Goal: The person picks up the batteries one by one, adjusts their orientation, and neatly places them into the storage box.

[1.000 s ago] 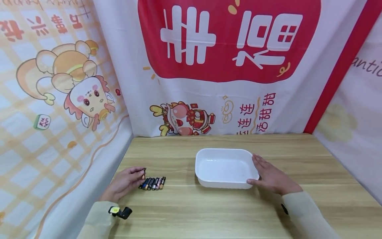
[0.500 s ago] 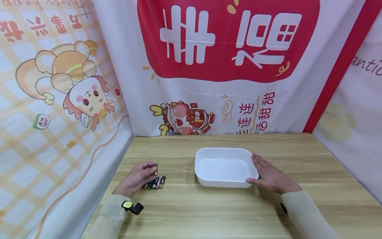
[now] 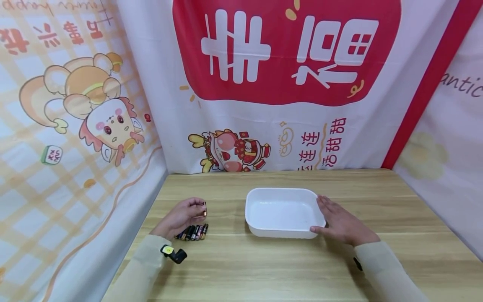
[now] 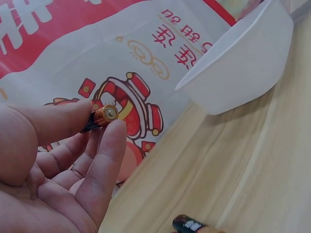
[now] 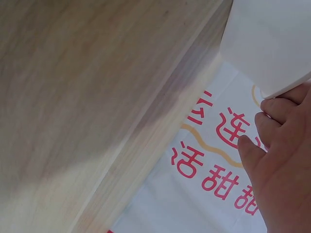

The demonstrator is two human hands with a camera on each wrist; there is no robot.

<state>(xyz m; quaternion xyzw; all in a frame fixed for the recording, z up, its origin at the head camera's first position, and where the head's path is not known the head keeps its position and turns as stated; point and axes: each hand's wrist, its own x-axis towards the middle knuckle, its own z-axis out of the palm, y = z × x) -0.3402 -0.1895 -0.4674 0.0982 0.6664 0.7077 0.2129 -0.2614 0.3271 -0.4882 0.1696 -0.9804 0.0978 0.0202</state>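
My left hand (image 3: 183,217) pinches a small copper-and-black battery (image 4: 105,115) between thumb and fingers, its copper end facing the wrist camera. In the head view it is raised above and behind a row of several batteries (image 3: 194,233) lying side by side on the table. One dark battery (image 4: 187,224) of that row shows at the bottom of the left wrist view. A white rectangular plastic basin (image 3: 283,233) stands to the right, with nothing inside it. My right hand (image 3: 341,223) rests against the basin's right side, fingers extended along the rim and thumb at the near corner.
The wooden table (image 3: 264,268) reaches back to a white cloth with a red printed panel (image 3: 286,50). A checked, cartoon-printed cloth (image 3: 75,176) hangs along the left side. Bare wood lies between the battery row and the basin.
My left hand has lifted the battery off the left end of the row and moved it right and away from me. My right hand and the basin have stayed in place.
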